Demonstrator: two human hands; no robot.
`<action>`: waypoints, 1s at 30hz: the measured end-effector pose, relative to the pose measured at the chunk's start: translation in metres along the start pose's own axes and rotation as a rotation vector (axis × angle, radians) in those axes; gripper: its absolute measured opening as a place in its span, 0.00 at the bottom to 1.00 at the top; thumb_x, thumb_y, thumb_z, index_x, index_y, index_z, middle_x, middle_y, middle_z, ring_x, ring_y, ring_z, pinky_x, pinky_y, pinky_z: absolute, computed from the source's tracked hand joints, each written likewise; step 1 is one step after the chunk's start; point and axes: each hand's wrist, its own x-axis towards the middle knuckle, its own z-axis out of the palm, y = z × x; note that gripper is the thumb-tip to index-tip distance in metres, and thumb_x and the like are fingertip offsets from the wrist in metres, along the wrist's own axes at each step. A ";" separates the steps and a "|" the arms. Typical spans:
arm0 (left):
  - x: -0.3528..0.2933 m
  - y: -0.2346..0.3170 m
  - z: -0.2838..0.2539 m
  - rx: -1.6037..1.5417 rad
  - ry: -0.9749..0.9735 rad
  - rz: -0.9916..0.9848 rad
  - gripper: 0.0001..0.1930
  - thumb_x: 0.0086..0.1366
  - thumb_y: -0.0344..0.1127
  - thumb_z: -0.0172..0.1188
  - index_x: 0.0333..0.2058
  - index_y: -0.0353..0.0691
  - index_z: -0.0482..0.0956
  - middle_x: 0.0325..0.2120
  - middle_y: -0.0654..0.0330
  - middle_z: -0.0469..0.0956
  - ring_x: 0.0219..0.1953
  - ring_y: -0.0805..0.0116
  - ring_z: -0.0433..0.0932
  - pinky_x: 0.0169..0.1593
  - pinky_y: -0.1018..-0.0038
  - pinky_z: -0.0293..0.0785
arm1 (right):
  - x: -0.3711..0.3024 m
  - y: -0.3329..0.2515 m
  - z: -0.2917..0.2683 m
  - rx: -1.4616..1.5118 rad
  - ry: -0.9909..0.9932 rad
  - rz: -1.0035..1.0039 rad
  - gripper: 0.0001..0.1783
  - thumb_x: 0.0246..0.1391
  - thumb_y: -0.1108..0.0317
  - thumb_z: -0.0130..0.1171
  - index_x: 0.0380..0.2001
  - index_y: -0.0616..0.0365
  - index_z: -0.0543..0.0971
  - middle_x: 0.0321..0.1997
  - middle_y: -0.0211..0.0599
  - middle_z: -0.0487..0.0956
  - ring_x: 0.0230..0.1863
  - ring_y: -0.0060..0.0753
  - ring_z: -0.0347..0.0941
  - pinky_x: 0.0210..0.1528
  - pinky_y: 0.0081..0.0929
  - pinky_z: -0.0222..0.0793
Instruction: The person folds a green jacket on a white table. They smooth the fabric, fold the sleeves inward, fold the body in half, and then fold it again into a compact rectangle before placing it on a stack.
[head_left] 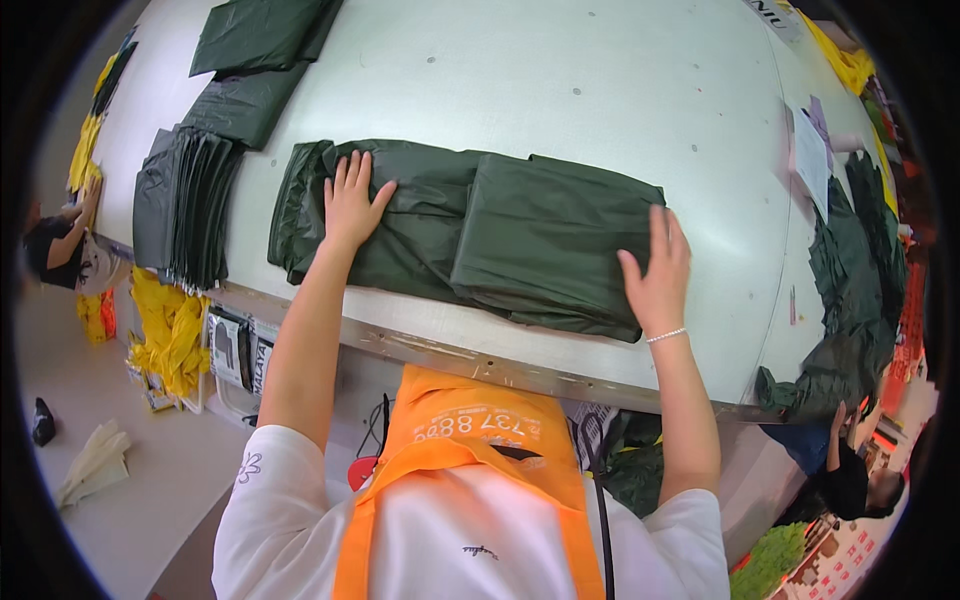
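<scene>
In front of me on the white table (520,100) lies a dark green folded piece of thin, shiny waterproof-looking material (560,245), perhaps a raincoat. Its right part is folded over into a thick, flat rectangle, while the left part is gathered and wrinkled. My left hand (350,200) rests on the left part, palm down with fingers spread and thumb out. At the right end my right hand (660,275) touches the folded edge, its fingers extended and the thumb apart. Neither hand grips anything that I can see.
A stack of folded dark green pieces (185,205) stands left of the work, with more folded bundles (255,40) beyond. Loose green material (850,290) lies along the right edge, near papers (808,160). Yellow material (170,330) hangs below the table. Other people (65,240) work at both sides.
</scene>
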 end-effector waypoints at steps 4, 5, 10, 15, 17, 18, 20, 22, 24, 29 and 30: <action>-0.009 0.007 -0.038 -0.457 0.372 -0.087 0.27 0.57 0.42 0.62 0.53 0.35 0.69 0.54 0.49 0.69 0.60 0.50 0.62 0.63 0.55 0.52 | 0.000 -0.008 0.032 -0.071 -0.164 -0.364 0.34 0.51 0.47 0.56 0.62 0.37 0.63 0.71 0.41 0.48 0.70 0.59 0.41 0.67 0.57 0.38; -0.033 0.014 -0.046 -0.303 0.550 -0.186 0.30 0.56 0.40 0.64 0.55 0.33 0.66 0.55 0.43 0.65 0.61 0.47 0.59 0.63 0.57 0.51 | -0.004 0.000 0.042 -0.088 -0.186 -0.352 0.35 0.52 0.46 0.55 0.63 0.35 0.62 0.72 0.42 0.46 0.70 0.59 0.38 0.67 0.57 0.37; -0.136 -0.002 0.003 -1.182 0.484 -1.111 0.40 0.58 0.48 0.63 0.60 0.29 0.54 0.57 0.45 0.62 0.59 0.50 0.61 0.61 0.58 0.57 | -0.005 0.001 0.056 -0.057 -0.142 -0.364 0.36 0.50 0.46 0.56 0.63 0.33 0.62 0.72 0.40 0.45 0.70 0.58 0.38 0.67 0.56 0.35; -0.090 -0.012 -0.041 -2.088 0.349 -0.982 0.25 0.60 0.41 0.61 0.52 0.31 0.68 0.48 0.53 0.73 0.50 0.59 0.72 0.56 0.65 0.66 | -0.004 0.004 0.060 -0.051 -0.126 -0.364 0.36 0.50 0.47 0.57 0.63 0.33 0.62 0.72 0.40 0.46 0.70 0.57 0.39 0.67 0.56 0.36; -0.078 0.005 -0.074 -2.030 0.441 -0.744 0.21 0.60 0.39 0.61 0.48 0.31 0.72 0.45 0.54 0.75 0.47 0.61 0.74 0.54 0.66 0.68 | -0.002 0.002 0.062 -0.043 -0.136 -0.356 0.36 0.50 0.47 0.57 0.63 0.34 0.62 0.72 0.40 0.46 0.70 0.56 0.39 0.67 0.55 0.36; -0.076 0.035 -0.102 -1.903 0.552 -0.590 0.19 0.60 0.37 0.61 0.45 0.31 0.74 0.43 0.55 0.76 0.44 0.62 0.76 0.53 0.67 0.70 | -0.003 0.003 0.062 -0.043 -0.147 -0.344 0.36 0.50 0.47 0.57 0.63 0.34 0.62 0.72 0.40 0.46 0.70 0.56 0.39 0.67 0.55 0.36; -0.088 0.080 -0.133 -1.238 0.474 -0.391 0.11 0.60 0.33 0.60 0.36 0.29 0.78 0.36 0.51 0.79 0.41 0.62 0.77 0.47 0.68 0.74 | -0.004 0.006 0.062 -0.044 -0.130 -0.332 0.35 0.51 0.46 0.56 0.63 0.33 0.62 0.72 0.41 0.46 0.70 0.57 0.41 0.67 0.55 0.36; -0.096 0.140 -0.146 -0.980 0.160 -0.049 0.07 0.53 0.29 0.59 0.32 0.34 0.76 0.45 0.49 0.72 0.51 0.55 0.68 0.54 0.56 0.61 | -0.004 0.008 0.065 -0.027 -0.109 -0.328 0.35 0.51 0.46 0.56 0.63 0.32 0.62 0.72 0.41 0.46 0.70 0.58 0.41 0.67 0.56 0.36; -0.100 0.204 -0.148 -0.930 -0.187 0.352 0.07 0.46 0.26 0.58 0.28 0.38 0.73 0.54 0.47 0.65 0.61 0.48 0.59 0.62 0.44 0.48 | -0.010 0.014 0.065 0.491 -0.191 -0.253 0.34 0.57 0.49 0.50 0.65 0.43 0.58 0.71 0.39 0.50 0.70 0.48 0.44 0.69 0.45 0.40; -0.113 0.270 -0.064 -0.579 -0.229 0.622 0.11 0.37 0.24 0.61 0.23 0.40 0.73 0.63 0.62 0.57 0.68 0.54 0.47 0.63 0.37 0.36 | -0.023 0.090 0.126 2.030 -0.291 0.399 0.26 0.66 0.59 0.37 0.64 0.56 0.55 0.66 0.36 0.58 0.64 0.31 0.56 0.66 0.31 0.53; -0.116 0.266 -0.054 -0.515 -0.251 0.622 0.11 0.37 0.25 0.63 0.24 0.41 0.75 0.63 0.64 0.58 0.68 0.55 0.47 0.63 0.37 0.36 | -0.012 0.073 0.114 1.956 -0.229 0.470 0.25 0.66 0.60 0.38 0.63 0.56 0.57 0.64 0.36 0.60 0.63 0.30 0.58 0.64 0.32 0.56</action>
